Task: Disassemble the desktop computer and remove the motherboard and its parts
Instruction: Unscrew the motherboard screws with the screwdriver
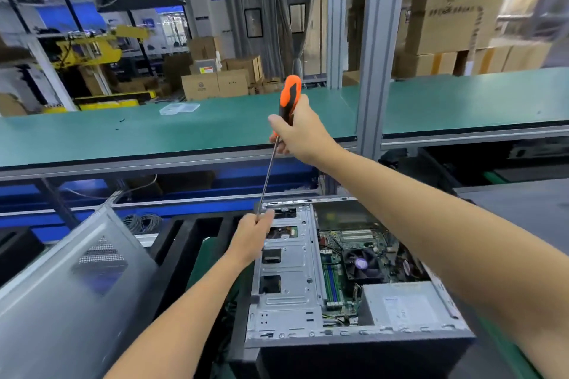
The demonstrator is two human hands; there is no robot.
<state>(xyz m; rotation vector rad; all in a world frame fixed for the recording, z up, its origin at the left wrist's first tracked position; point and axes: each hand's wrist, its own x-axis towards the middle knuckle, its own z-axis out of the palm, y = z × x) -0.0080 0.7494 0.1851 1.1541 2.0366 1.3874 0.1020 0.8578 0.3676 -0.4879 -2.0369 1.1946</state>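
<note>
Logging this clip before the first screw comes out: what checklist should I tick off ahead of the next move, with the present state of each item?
1. Screwdriver held: ok. The right hand grips the orange handle and the left hand pinches the shaft near its tip.
2. Tip seated on a screw: cannot tell, the left hand's fingers hide it.
3. Case open: ok. The side panel is off and lies to the left.
4. Motherboard reachable: ok, in plain view with its fan.
5. Power supply removed: not ok, it sits in the case.
6. Cables unplugged: cannot tell, the wiring is too small to judge.
</note>
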